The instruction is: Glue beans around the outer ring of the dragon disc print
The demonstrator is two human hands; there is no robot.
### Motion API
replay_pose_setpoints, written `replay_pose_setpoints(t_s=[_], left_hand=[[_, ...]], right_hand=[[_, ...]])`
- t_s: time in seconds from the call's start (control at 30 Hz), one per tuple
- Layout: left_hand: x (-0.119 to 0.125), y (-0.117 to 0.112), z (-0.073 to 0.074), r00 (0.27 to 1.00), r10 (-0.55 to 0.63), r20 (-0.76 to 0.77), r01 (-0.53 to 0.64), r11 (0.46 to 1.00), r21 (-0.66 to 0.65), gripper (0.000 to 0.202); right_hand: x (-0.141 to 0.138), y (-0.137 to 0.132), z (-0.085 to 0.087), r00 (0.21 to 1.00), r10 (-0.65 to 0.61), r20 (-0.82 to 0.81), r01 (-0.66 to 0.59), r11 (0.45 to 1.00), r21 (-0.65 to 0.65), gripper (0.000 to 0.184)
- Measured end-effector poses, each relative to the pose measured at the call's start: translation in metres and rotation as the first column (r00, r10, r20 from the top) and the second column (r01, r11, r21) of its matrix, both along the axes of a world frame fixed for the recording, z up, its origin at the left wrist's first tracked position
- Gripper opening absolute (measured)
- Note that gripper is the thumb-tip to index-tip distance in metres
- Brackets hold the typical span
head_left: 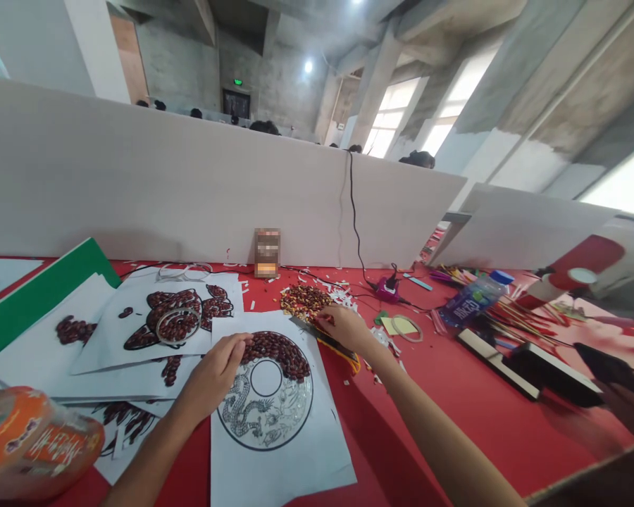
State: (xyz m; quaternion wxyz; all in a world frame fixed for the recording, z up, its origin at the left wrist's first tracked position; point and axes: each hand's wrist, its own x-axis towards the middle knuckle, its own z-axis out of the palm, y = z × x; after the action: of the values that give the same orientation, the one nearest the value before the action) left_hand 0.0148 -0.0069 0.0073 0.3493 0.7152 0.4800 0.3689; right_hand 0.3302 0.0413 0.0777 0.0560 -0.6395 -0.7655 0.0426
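Note:
A white sheet [296, 468] lies before me, printed with a ring-shaped dragon drawing [264, 422]. Dark red beans [277, 348] cover the upper part of the ring. My left hand [225, 362] rests at the ring's upper left, fingers stretched out, fingertips at the beans. Just beyond the sheet's upper right edge, my right hand [343, 325] has its fingers closed beside a heap of mixed beans [303, 301]; anything between them is too small to make out. Under that hand lies a dark, flat, blade-like tool [325, 338] with a yellow edge.
Left are bean-covered sheets [106, 352], a tape roll [178, 326], a green board [47, 310] and an orange-labelled jar [36, 447]. Right are a power adapter [387, 289], a bottle [473, 299] and a black block [554, 373]. A white partition [190, 190] stands behind. Another person's hand [626, 408] holds a phone.

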Motion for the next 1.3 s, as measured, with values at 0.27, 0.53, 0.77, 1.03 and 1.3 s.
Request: replay_pose_setpoints(t_s=[0.27,0.53,0.77,1.03,1.3], left_hand=[[0.0,0.001,0.001,1.0,0.001,-0.002,-0.001,1.0,0.008,0.045],[0.0,0.0,0.002,1.0,0.015,-0.019,-0.015,1.0,0.022,0.045],[-0.001,0.001,0.0,1.0,0.01,-0.02,-0.01,1.0,0.022,0.046],[0.0,0.0,0.001,1.0,0.01,-0.01,-0.01,0.999,0.03,0.044],[-0.001,0.0,0.001,1.0,0.01,-0.013,-0.009,1.0,0.026,0.043]], right_hand=[[-0.007,0.018,-0.007,1.0,-0.004,-0.004,0.004,0.998,-0.055,0.013],[-0.011,-0.048,0.004,0.974,0.017,-0.228,-0.018,1.0,-0.003,0.015],[-0.024,-0.097,-0.029,0.851,0.203,-0.484,-0.209,0.977,0.042,0.022],[-0.027,-0.096,-0.043,0.854,0.383,-0.353,-0.342,0.923,0.175,0.027],[-0.012,-0.113,-0.053,0.859,0.376,-0.348,-0.28,0.913,0.295,0.032]])
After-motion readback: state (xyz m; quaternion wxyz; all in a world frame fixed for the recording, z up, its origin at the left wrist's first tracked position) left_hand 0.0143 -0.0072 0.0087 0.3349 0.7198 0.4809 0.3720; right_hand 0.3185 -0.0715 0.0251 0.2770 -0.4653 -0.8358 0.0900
